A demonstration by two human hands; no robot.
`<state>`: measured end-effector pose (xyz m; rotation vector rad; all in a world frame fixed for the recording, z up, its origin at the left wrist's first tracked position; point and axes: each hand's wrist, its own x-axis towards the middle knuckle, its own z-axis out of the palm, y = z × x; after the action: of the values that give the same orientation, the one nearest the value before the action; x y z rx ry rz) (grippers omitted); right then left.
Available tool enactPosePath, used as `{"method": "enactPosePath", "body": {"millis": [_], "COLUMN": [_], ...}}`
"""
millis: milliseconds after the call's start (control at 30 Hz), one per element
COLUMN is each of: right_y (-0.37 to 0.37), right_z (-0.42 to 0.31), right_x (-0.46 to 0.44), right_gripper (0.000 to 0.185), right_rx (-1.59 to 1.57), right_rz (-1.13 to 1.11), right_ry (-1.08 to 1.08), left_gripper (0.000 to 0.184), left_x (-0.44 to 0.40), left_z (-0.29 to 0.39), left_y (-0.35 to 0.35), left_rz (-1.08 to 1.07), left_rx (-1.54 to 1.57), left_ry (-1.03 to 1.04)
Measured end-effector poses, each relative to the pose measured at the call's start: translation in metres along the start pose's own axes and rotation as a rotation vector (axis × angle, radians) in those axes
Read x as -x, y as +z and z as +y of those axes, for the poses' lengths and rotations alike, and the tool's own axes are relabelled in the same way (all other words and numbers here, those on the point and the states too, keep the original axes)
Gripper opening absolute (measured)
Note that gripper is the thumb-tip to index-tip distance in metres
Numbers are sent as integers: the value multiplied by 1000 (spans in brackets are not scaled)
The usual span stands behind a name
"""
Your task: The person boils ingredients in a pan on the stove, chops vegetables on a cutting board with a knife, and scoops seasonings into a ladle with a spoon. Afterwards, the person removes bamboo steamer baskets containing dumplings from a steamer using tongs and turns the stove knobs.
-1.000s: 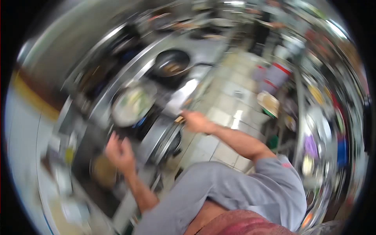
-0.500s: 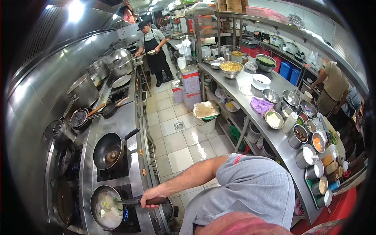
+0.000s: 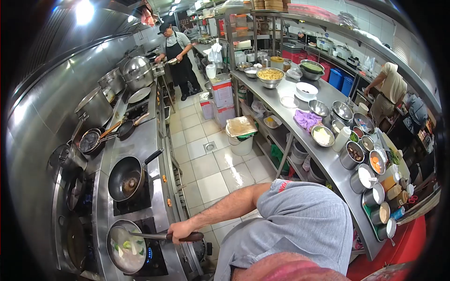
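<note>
My right hand point(image 3: 182, 231) is closed round the dark handle of a long metal utensil point(image 3: 154, 236). The utensil's shaft reaches over the rim of a pan point(image 3: 110, 253) at the lower left, and its far end is in or over the contents. Pale, cloudy liquid with green and white pieces point(image 3: 127, 248) fills the pan. A blue flame point(image 3: 149, 253) burns at the pan's right side. Beyond it, a black wok point(image 3: 126, 178) with some brown residue sits on another burner, its handle pointing away to the right. My left hand is out of view.
Large pots point(image 3: 95, 109) and small pans point(image 3: 90, 140) line the stove's far left. A person in a black apron point(image 3: 178, 63) stands at the back. Bowls and containers cover the right-hand counter point(image 3: 281, 105); another person point(image 3: 390, 89) is beyond it. A lidded bucket point(image 3: 241, 144) stands on the floor.
One second ago both hands showed, blurred; my left hand has since left view. My right hand has come to the utensil's handle, and the utensil has shifted slightly in the pan since half a second ago.
</note>
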<state>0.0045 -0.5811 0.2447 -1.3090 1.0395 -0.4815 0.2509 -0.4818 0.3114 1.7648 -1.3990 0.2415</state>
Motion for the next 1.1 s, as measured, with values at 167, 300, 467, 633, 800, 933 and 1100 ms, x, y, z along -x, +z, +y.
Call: {"method": "enactPosePath", "body": {"millis": [167, 300, 467, 633, 800, 933, 1100], "right_y": [17, 10, -4, 6, 7, 7, 6], "right_z": [-16, 4, -5, -8, -6, -20, -12], "right_x": [16, 36, 49, 35, 7, -19, -26], "right_gripper": [17, 65, 50, 55, 47, 45, 51], "right_rx": [-597, -223, 551, 847, 881, 889, 896], "right_rz": [-210, -131, 25, 153, 257, 264, 190], "right_ry": [270, 196, -119, -135, -231, -180, -207], "left_gripper": [29, 25, 21, 18, 16, 15, 17], "left_x": [7, 10, 5, 8, 7, 6, 5], "left_z": [-49, -8, -17, -18, -22, -22, -22], "left_y": [26, 8, 11, 9, 10, 11, 11], "left_rz": [-14, 38, 58, 77, 47, 40, 42], "left_rx": [359, 231, 277, 279, 238, 236, 224], "left_ry": [6, -65, -93, -96, -62, -42, -24]}}
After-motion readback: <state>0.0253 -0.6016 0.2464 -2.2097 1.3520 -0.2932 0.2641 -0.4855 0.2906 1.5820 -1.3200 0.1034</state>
